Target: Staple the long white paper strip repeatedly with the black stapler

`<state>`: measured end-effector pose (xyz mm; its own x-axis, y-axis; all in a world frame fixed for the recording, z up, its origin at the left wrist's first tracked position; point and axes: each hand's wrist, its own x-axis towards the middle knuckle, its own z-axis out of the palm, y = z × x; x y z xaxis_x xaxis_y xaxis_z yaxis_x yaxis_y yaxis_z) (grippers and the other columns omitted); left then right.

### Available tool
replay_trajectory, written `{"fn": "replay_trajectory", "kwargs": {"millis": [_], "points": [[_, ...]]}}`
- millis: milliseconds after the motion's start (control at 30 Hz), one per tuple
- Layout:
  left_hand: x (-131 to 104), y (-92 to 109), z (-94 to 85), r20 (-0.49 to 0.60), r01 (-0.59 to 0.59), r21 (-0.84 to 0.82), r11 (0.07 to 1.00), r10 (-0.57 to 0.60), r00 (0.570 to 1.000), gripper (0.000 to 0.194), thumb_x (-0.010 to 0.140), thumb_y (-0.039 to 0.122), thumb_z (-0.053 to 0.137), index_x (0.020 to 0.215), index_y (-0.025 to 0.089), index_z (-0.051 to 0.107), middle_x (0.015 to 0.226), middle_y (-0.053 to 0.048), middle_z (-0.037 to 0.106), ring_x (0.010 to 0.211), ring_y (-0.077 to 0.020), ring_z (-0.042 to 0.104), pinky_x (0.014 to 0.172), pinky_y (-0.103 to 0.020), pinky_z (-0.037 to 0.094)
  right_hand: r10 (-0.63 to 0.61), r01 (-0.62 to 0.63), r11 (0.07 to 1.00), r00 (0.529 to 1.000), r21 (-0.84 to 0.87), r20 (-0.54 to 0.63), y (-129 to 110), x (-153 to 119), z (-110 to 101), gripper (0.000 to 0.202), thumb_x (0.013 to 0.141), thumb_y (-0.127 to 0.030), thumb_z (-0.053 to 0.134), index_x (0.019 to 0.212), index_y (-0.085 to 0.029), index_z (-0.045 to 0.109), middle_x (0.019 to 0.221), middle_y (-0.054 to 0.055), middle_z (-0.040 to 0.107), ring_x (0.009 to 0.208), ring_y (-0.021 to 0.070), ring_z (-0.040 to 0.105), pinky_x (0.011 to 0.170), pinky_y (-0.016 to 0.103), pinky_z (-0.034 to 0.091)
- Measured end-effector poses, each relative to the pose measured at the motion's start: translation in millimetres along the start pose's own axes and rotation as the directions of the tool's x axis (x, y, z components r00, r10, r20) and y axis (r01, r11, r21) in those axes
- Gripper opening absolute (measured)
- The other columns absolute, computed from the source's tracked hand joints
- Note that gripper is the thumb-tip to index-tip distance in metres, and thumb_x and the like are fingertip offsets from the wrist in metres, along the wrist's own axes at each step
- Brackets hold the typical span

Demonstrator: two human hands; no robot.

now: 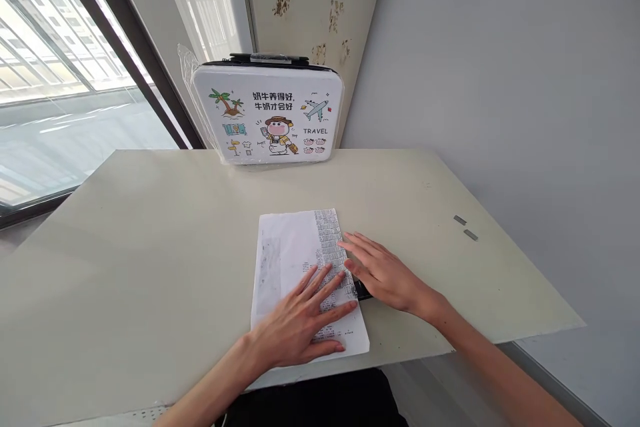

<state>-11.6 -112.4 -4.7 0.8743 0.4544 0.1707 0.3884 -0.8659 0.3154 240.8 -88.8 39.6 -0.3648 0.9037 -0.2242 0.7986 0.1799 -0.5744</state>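
A printed sheet of paper [290,240], perhaps a thin stack, lies on the table near its front edge, with small text and a dense printed strip along its right side. My left hand [300,320] rests flat on its lower part, fingers spread. At the right edge of the paper is my right hand [380,273], palm down with its fingers stretched out. Beneath that hand, a small black object [362,290] pokes out beside the paper's edge. Most of it is hidden, so its kind cannot be made out.
At the back of the pale table [150,247] stands a white case [300,87] with cartoon travel prints, a black handle and clear plastic wrap. Two short grey strips [465,227] lie on the right side. A wall [525,80] borders the right, a window [60,67] the left.
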Motion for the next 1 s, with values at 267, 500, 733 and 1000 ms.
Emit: {"fn": "replay_trajectory", "kwargs": {"millis": [267,500,733,1000], "points": [[7.1,2.7,5.6,0.008,-0.02,-0.022,1.0,0.021,1.0,0.07,0.103,0.061,0.054,0.163,0.028,0.039,0.175,-0.008,0.009,0.16,-0.0385,0.011,0.13,-0.059,0.018,-0.004,0.004,0.999,1.0,-0.042,-0.001,-5.2,2.8,2.6,0.063,0.109,-0.063,0.023,0.159,-0.032,0.046,0.172,0.0,0.032,0.162,0.0249,0.019,0.13,0.051,0.027],[9.2,4.4,7.0,-0.013,-0.015,-0.021,1.0,0.014,1.0,0.072,0.102,0.059,0.058,0.164,0.028,0.037,0.175,-0.008,0.012,0.16,-0.0382,0.011,0.13,-0.058,0.018,-0.002,0.002,0.992,1.0,-0.129,0.003,-8.3,5.7,9.2,0.065,0.11,-0.061,0.023,0.16,-0.027,0.045,0.173,0.003,0.03,0.162,0.027,0.019,0.13,0.051,0.026],[8.6,5.0,9.1,-0.01,0.002,-0.056,0.998,-0.002,1.0,0.074,0.102,0.059,0.058,0.165,0.033,0.031,0.176,-0.005,0.01,0.16,-0.0369,0.011,0.13,-0.058,0.017,-0.023,0.018,0.991,0.999,-0.136,-0.037,-6.1,5.9,11.9,0.058,0.111,-0.056,0.023,0.157,-0.03,0.049,0.17,0.002,0.037,0.16,0.0263,0.025,0.128,0.053,0.029],[8.7,5.8,9.4,0.001,0.013,-0.054,0.998,-0.013,1.0,0.07,0.102,0.06,0.056,0.163,0.032,0.036,0.176,-0.005,0.012,0.161,-0.0365,0.012,0.131,-0.058,0.018,-0.008,0.001,0.987,0.999,-0.163,-0.044,-8.2,6.5,13.5,0.057,0.111,-0.053,0.025,0.155,-0.029,0.051,0.169,0.003,0.039,0.159,0.0272,0.027,0.128,0.053,0.03]]}}
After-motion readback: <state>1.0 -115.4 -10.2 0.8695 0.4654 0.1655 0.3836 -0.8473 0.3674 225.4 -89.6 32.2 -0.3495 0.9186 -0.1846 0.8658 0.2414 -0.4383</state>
